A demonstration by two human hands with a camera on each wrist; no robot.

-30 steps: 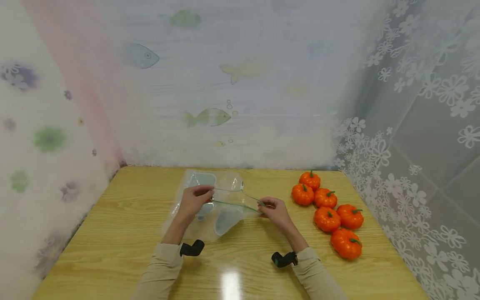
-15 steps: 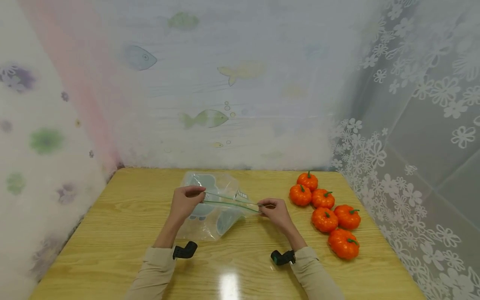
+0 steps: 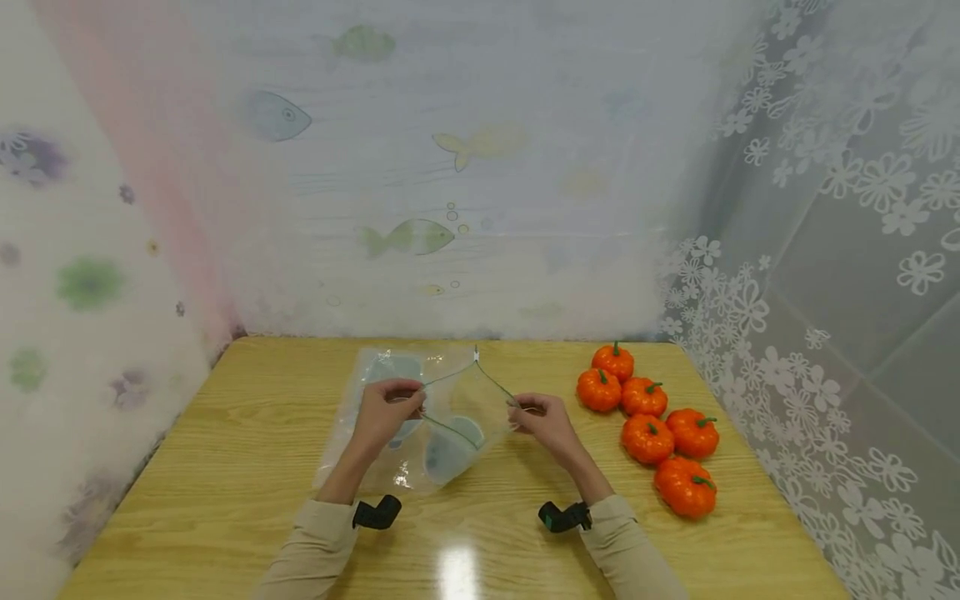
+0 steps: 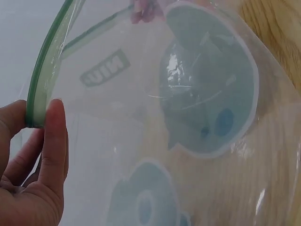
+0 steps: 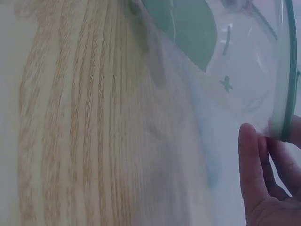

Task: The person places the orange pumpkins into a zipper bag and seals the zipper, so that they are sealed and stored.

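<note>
A clear zip bag [image 3: 450, 454] with pale blue-green printed shapes stands tilted over the table, its green-edged mouth spread into a diamond. My left hand [image 3: 388, 410] pinches one lip of the mouth; in the left wrist view, thumb and fingers [image 4: 55, 127] close on the green zip strip [image 4: 40, 70]. On the opposite lip, my right hand [image 3: 546, 419] pinches the plastic, and the right wrist view has its fingers [image 5: 251, 155] at the green strip [image 5: 290, 70]. A small slider [image 3: 476, 356] sits at the far corner of the mouth. Through the film, the bag's inside shows no contents.
Several orange toy pumpkins [image 3: 647, 438] with green stems lie in a loose row on the right of the wooden table [image 3: 225, 467]. Patterned curtains [image 3: 480, 275] hang behind the table and along both sides. A black wrist camera [image 3: 562, 517] sits on each forearm.
The bag's mouth has gone from a narrow stretched slit to a wide diamond. My left hand moved out left, then back toward the right hand, which shifted only slightly.
</note>
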